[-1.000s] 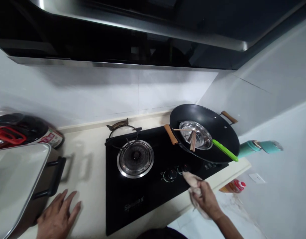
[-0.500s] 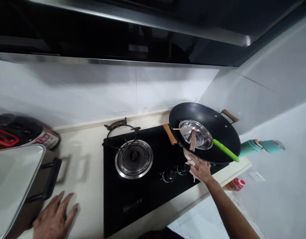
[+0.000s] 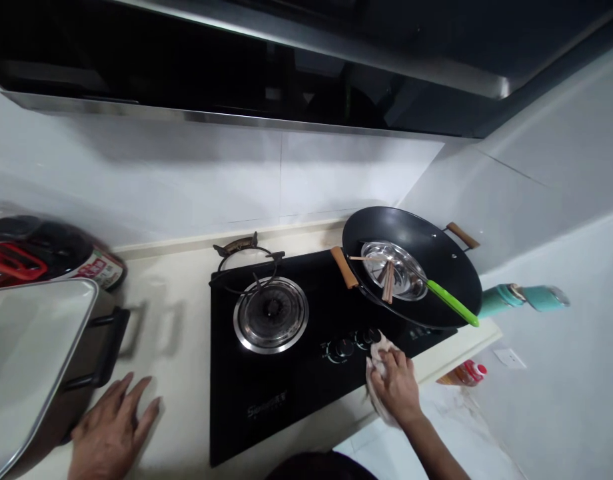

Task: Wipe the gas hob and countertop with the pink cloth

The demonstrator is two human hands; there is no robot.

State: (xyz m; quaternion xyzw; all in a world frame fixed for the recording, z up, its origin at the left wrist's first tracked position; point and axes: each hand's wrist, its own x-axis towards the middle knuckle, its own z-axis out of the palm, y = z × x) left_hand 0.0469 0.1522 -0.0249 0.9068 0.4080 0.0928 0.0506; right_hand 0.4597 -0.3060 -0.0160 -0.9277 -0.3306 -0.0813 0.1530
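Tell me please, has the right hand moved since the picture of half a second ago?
Yes. Against the right knob, the right hand has moved with its cloth away from the wok, toward the front edge of the stove.

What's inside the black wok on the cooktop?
A shiny metal bowl sits in the wok, with wooden chopsticks and a green-handled utensil lying partly over it. The wok's surface beneath the bowl is covered, and the utensil's far end is too unclear to identify.
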